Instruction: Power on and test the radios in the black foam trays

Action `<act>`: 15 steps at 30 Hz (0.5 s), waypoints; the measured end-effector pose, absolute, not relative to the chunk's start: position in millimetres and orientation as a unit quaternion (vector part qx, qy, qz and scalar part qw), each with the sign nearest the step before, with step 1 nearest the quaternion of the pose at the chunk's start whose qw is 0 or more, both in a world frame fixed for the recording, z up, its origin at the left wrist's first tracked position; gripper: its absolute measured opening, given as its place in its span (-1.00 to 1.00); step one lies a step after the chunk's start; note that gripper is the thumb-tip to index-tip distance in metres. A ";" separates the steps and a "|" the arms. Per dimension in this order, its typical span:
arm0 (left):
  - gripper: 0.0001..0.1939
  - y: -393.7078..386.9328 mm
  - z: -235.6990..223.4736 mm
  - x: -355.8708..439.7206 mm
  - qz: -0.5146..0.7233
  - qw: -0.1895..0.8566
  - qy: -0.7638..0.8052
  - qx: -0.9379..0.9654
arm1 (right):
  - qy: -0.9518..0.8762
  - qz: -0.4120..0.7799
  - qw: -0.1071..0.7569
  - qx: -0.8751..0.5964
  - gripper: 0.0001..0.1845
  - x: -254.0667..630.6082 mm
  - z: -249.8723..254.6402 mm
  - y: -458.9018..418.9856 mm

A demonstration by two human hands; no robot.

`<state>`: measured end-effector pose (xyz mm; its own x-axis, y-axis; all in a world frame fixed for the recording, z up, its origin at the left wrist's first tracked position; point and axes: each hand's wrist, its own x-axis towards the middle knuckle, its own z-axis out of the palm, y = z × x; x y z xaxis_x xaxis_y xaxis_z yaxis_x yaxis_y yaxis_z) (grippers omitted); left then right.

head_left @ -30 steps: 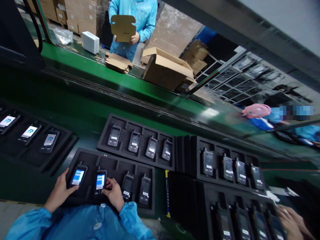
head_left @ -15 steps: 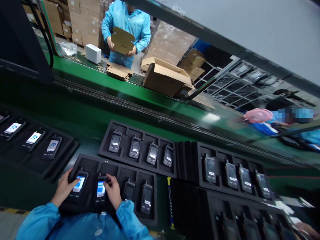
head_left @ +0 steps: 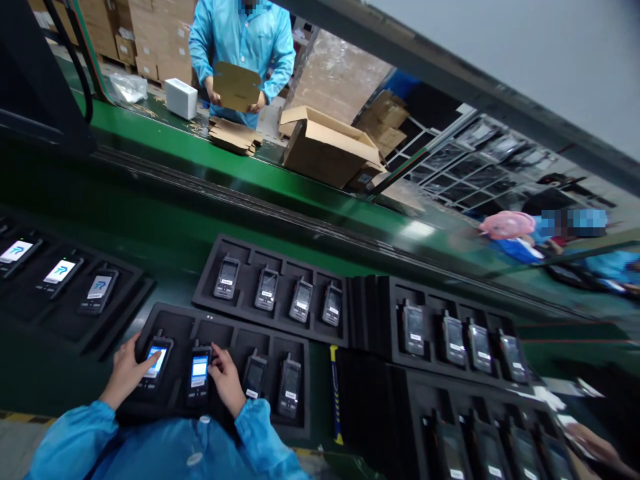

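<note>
Two handheld radios with lit blue-and-white screens lie in a black foam tray (head_left: 215, 320) in front of me. My left hand (head_left: 124, 373) is open at the tray's left side, its thumb stretched onto the screen of the left radio (head_left: 156, 363). My right hand (head_left: 227, 380) is beside the second radio (head_left: 199, 377). Its index finger reaches the radio's upper right corner and its thumb is by the right edge, fingers apart. To the right, a dark-screened radio (head_left: 255, 375) and another dark one (head_left: 290, 387) sit in the same tray.
More foam trays with radios stand behind (head_left: 270, 327), at right (head_left: 395, 320) and at left (head_left: 75, 327). A yellow-and-blue cutter (head_left: 336, 393) lies right of my tray. Across the green bench, a person (head_left: 245, 53) holds cardboard near an open carton (head_left: 330, 147). Another person's hand (head_left: 595, 443) is at lower right.
My right thumb has moved off the second radio's screen to its right edge. My left thumb stays on the left radio's screen. The person opposite has lowered the cardboard slightly.
</note>
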<state>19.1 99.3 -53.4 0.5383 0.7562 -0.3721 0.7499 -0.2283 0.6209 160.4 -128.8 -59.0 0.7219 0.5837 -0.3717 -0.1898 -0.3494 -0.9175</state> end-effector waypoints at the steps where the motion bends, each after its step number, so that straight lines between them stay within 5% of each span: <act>1: -0.08 99.3 -52.8 17.5 0.002 0.397 0.476 0.785 | -0.131 0.351 0.553 -0.744 -0.31 160.2 -59.3 -128.7; 15: -0.02 95.2 -49.5 -1.0 -0.014 0.439 0.439 0.784 | -0.148 0.349 0.532 -0.757 -0.20 157.2 -57.2 -127.2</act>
<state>-1.0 95.2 -49.5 0.6137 0.6760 -0.4079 0.7013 -0.2294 0.6749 157.2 -127.2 -57.2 0.7120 0.5960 -0.3712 -0.1474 -0.3901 -0.9089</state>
